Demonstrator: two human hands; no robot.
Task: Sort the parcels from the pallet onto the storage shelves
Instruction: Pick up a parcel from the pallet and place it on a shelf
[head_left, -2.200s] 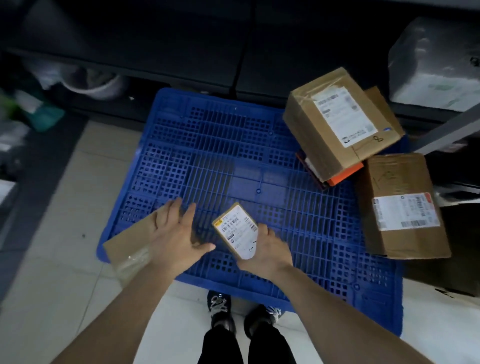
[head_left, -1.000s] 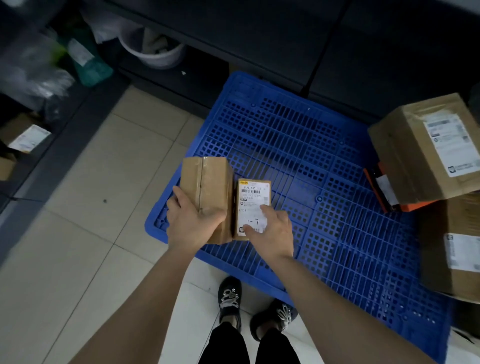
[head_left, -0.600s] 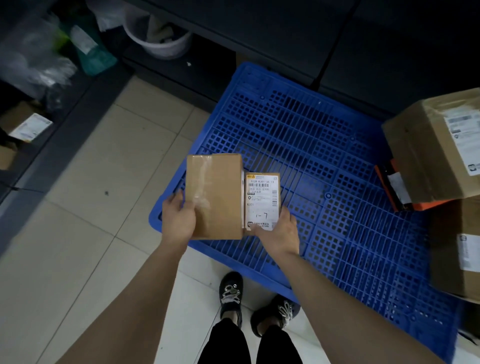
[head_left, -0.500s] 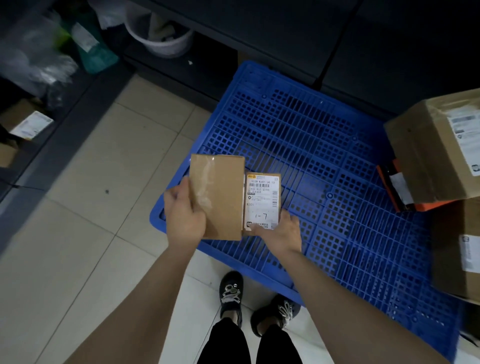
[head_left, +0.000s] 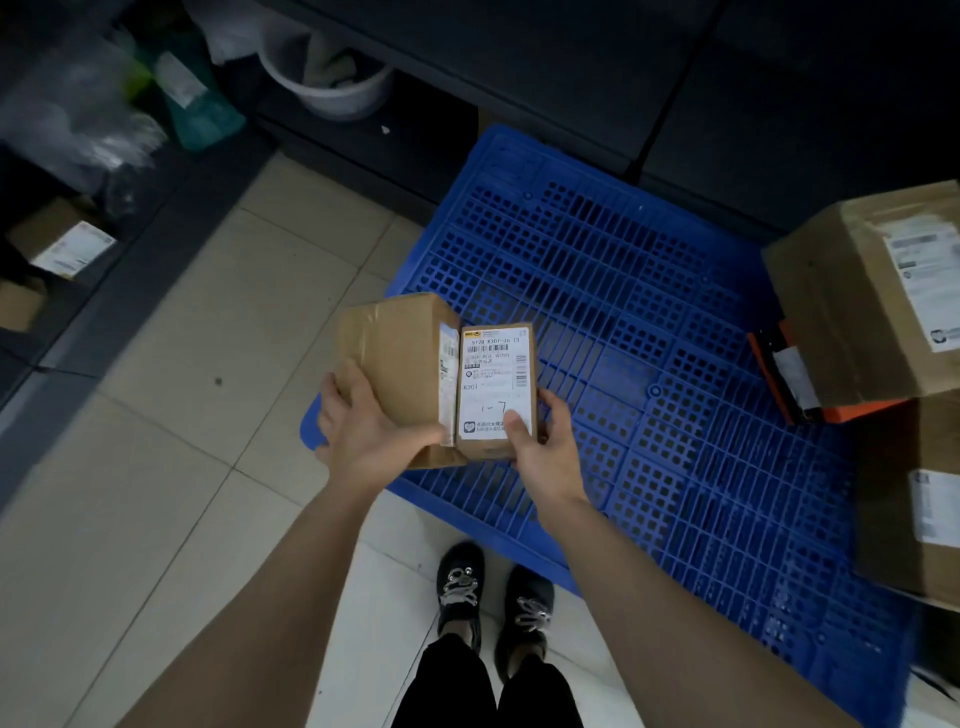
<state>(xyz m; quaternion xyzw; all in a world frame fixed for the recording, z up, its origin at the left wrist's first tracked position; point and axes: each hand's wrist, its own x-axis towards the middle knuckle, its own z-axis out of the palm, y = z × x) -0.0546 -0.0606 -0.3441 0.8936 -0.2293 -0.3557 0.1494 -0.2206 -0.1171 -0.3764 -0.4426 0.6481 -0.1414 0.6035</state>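
I hold two small parcels side by side above the near left corner of the blue plastic pallet (head_left: 649, 322). My left hand (head_left: 363, 431) grips a plain brown taped box (head_left: 400, 358), tilted so a label edge shows on its right side. My right hand (head_left: 540, 452) grips a smaller box (head_left: 496, 384) from below, thumb on its white label marked "1-7". The two parcels touch. On the pallet's right side lie a large labelled box (head_left: 872, 291), an orange-edged parcel (head_left: 789, 374) under it, and another labelled box (head_left: 914, 499).
Dark storage shelves (head_left: 571, 67) run along the back behind the pallet. A grey bucket (head_left: 332, 78) and plastic-wrapped goods (head_left: 93, 119) sit at the back left. A labelled box (head_left: 67, 244) lies on a low shelf at left. Tiled floor (head_left: 171, 415) lies left of the pallet; my shoes (head_left: 488, 597) are below.
Both hands lifted the parcels off the pallet and brought them together. In the last half second my left hand rolled the brown box, so its labelled side came into view.
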